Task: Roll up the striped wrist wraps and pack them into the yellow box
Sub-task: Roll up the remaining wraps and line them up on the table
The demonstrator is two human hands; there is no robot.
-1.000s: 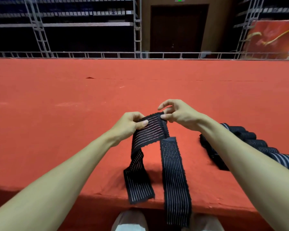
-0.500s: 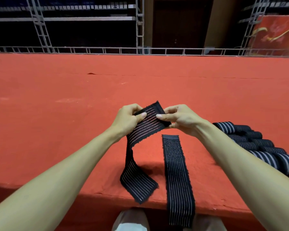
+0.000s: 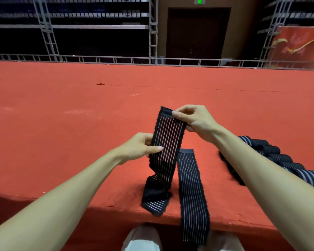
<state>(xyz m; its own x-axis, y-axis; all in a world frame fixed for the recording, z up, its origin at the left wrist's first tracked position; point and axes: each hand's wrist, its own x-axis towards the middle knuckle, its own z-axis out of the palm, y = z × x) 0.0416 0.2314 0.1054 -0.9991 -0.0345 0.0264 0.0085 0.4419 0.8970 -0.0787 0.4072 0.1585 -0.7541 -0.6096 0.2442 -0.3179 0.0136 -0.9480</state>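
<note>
A black wrist wrap with thin pale stripes (image 3: 166, 140) is stretched upward between my hands. My right hand (image 3: 194, 120) pinches its top end, and my left hand (image 3: 140, 148) grips it lower down on its left edge. Its lower part crumples on the red platform near the front edge. A second striped wrap (image 3: 190, 187) lies flat beside it on the right and hangs over the platform edge. No yellow box is in view.
Several rolled striped wraps (image 3: 279, 160) lie in a row at the right, partly behind my right forearm. The red carpeted platform (image 3: 80, 115) stretches far ahead to a metal railing (image 3: 116, 59). My knees (image 3: 141, 238) show below its front edge.
My right hand has raised the wrap's end up and away, while my left hand has slid down the strip. The wrap now stands more upright and taut.
</note>
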